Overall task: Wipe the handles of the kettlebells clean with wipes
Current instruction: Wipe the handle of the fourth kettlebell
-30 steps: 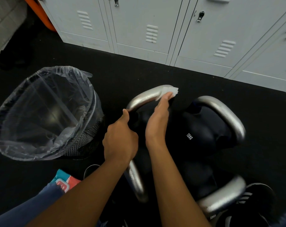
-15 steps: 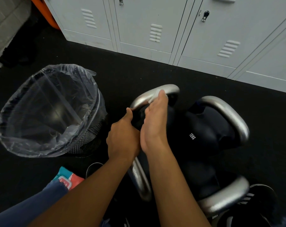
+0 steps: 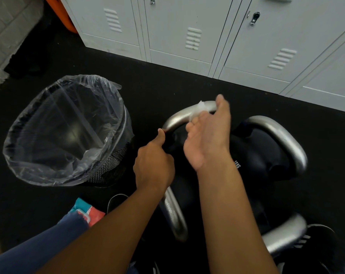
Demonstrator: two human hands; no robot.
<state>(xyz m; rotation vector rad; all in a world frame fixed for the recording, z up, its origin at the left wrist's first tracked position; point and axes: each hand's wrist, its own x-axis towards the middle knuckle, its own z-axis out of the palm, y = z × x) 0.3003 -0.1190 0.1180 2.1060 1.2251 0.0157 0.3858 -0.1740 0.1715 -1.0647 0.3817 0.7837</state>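
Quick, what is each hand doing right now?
Left hand: gripping the kettlebell near its handle.
Right hand: holding a wipe against that handle.

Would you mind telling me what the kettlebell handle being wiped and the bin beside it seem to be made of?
Handle: likely bare metal with a brushed silver finish, showing soft highlights along its curve. Bin: black wire mesh, probably metal, judging by the fine grid on its wall; its liner looks like thin clear plastic, wrinkled and glossy.
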